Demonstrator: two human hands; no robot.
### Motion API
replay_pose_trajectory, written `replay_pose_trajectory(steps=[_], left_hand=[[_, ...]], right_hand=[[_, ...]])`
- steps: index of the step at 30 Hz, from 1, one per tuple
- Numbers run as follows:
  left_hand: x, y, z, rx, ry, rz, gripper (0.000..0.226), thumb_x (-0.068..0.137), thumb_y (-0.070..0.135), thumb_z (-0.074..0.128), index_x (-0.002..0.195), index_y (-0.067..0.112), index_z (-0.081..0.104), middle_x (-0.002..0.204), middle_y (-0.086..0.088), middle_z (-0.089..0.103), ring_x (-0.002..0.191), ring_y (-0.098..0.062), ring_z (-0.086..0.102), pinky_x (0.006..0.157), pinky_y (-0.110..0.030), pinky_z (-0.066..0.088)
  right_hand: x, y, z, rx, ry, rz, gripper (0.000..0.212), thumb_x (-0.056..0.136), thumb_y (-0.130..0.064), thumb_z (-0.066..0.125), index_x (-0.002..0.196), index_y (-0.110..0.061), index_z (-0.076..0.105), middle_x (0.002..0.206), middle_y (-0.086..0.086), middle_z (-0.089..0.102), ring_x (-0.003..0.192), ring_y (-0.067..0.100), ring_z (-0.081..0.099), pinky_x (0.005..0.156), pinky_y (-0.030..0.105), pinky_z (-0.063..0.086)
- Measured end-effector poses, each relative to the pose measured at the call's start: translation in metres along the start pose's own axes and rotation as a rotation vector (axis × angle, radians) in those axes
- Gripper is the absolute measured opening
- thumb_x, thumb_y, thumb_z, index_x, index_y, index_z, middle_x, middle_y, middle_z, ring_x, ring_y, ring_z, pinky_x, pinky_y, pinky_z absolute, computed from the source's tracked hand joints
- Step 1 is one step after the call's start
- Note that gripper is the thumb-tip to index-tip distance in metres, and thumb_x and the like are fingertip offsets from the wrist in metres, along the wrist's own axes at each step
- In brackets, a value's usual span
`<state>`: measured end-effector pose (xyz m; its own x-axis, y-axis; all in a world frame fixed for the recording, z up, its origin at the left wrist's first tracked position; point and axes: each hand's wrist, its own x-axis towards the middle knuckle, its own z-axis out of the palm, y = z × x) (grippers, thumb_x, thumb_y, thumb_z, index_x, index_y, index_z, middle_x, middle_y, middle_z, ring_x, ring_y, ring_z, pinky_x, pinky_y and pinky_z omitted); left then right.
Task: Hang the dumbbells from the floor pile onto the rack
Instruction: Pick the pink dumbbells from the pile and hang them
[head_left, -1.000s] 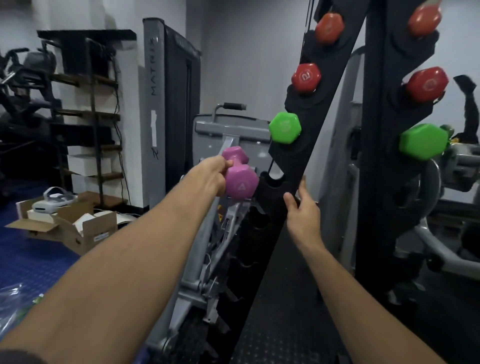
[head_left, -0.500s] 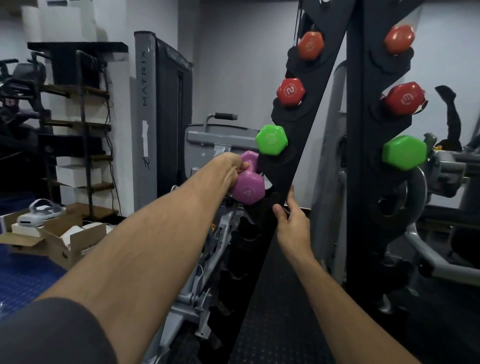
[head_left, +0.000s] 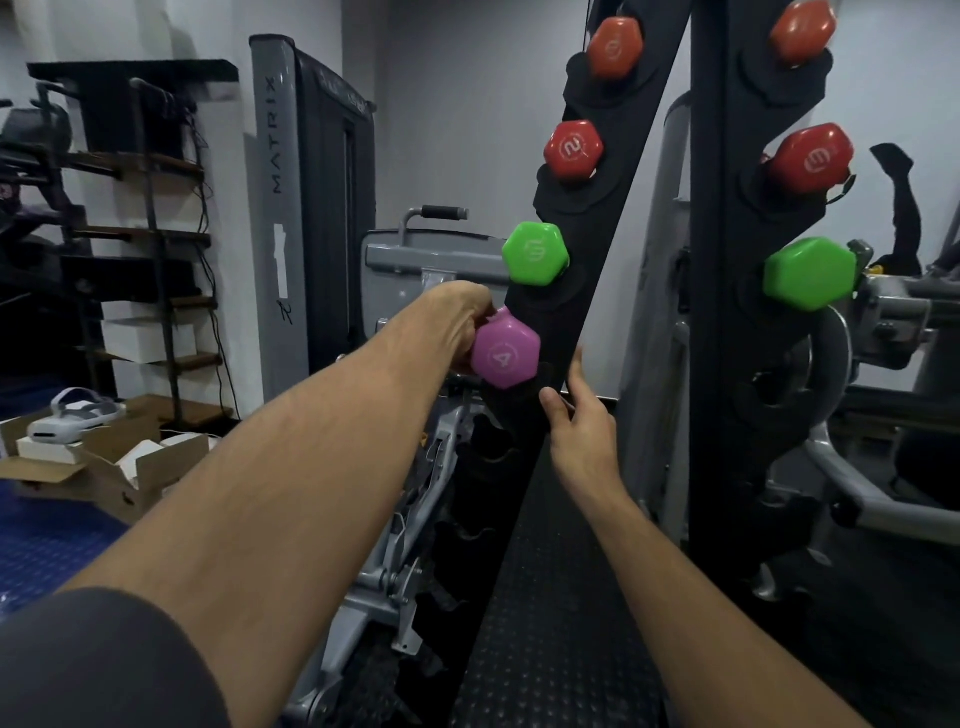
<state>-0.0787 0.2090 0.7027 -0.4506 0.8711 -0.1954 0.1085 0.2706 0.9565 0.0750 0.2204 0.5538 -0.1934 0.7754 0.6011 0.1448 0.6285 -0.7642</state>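
Observation:
My left hand (head_left: 460, 325) grips the handle of a purple dumbbell (head_left: 505, 355) marked 4 and holds it against the black rack's left upright (head_left: 597, 249), just under a green dumbbell (head_left: 535, 253). Its near head sits at the cradle below the green one; the far head is hidden. My right hand (head_left: 579, 421) rests on the same upright's edge just below the purple head, fingers straight. Higher cradles carry a red dumbbell (head_left: 573, 149) marked 2 and an orange one (head_left: 614, 47). The right upright (head_left: 727, 364) holds orange, red and green heads.
Grey gym machines stand behind the rack (head_left: 436, 260) and at the right (head_left: 893, 312). A tall grey Matrix unit (head_left: 275, 208) and dark shelving (head_left: 156, 208) line the left wall. Open cardboard boxes (head_left: 98, 467) sit on the blue floor. Black rubber flooring (head_left: 561, 597) lies between the uprights.
My left hand has carried the purple dumbbell rightward and slightly down into the rack's left upright, under the green one. My right hand has stayed on the upright's edge.

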Motion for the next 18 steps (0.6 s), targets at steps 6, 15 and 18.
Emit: replay_pose_trajectory(steps=[6, 15, 18], left_hand=[[-0.003, -0.020, 0.008, -0.171, 0.018, 0.084, 0.037, 0.105, 0.041, 0.034, 0.112, 0.011, 0.052, 0.072, -0.005, 0.065, 0.070, -0.024, 0.068, 0.057, -0.042, 0.050], [-0.002, -0.042, 0.000, -0.385, -0.096, 0.108, 0.078, 0.099, 0.074, 0.017, 0.095, 0.009, 0.061, 0.118, -0.016, 0.070, 0.101, -0.032, 0.068, 0.059, -0.041, 0.044], [-0.003, -0.051, -0.004, -0.394, -0.087, 0.148, 0.081, 0.099, 0.073, 0.017, 0.103, 0.006, 0.062, 0.113, -0.017, 0.067, 0.103, -0.031, 0.064, 0.069, -0.044, 0.046]], right_hand=[[-0.002, -0.006, 0.000, 0.033, 0.014, 0.047, 0.066, 0.106, -0.032, 0.051, 0.161, -0.039, 0.016, 0.157, -0.003, 0.047, 0.145, 0.015, 0.042, 0.121, 0.035, 0.035], [-0.005, -0.011, -0.008, 0.040, -0.028, 0.061, 0.068, 0.107, -0.013, 0.051, 0.160, -0.041, 0.020, 0.153, -0.015, 0.047, 0.122, -0.003, 0.057, 0.106, 0.016, 0.046], [-0.009, -0.008, -0.012, 0.052, -0.054, 0.070, 0.068, 0.106, -0.012, 0.051, 0.160, -0.042, 0.022, 0.153, -0.020, 0.045, 0.128, 0.004, 0.057, 0.114, 0.037, 0.046]])
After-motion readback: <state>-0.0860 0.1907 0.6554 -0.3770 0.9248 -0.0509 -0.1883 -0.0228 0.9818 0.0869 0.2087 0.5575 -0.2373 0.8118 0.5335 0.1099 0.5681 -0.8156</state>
